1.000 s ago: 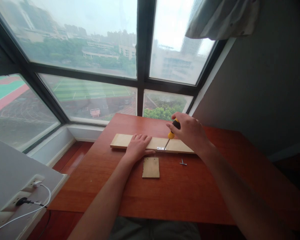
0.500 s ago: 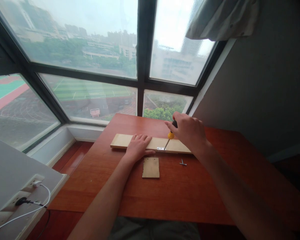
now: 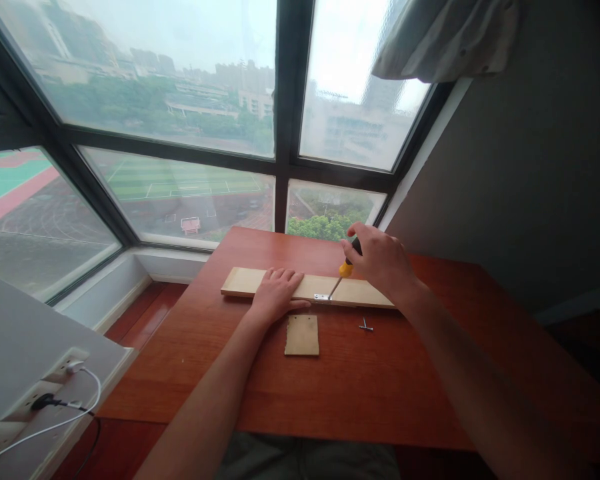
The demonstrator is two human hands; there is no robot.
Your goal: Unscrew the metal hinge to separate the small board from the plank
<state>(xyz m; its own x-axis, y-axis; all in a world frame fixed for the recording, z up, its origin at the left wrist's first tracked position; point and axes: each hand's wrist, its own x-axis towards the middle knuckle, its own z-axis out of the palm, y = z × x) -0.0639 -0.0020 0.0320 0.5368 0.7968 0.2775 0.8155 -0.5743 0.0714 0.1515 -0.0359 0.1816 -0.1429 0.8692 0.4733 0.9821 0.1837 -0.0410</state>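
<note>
While the flat left hand [image 3: 277,289] braces the board [image 3: 317,285], the right hand [image 3: 383,261] grips a screwdriver [image 3: 346,269]; screwing likely needs steady pressure.

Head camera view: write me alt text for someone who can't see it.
The right hand holds a yellow-and-black screwdriver, tip at a small metal plate on a long wooden board, with the left hand resting on it. Nearer the wearer on the reddish table lie a small tan piece and thin metal fasteners; windows rise behind.
</note>
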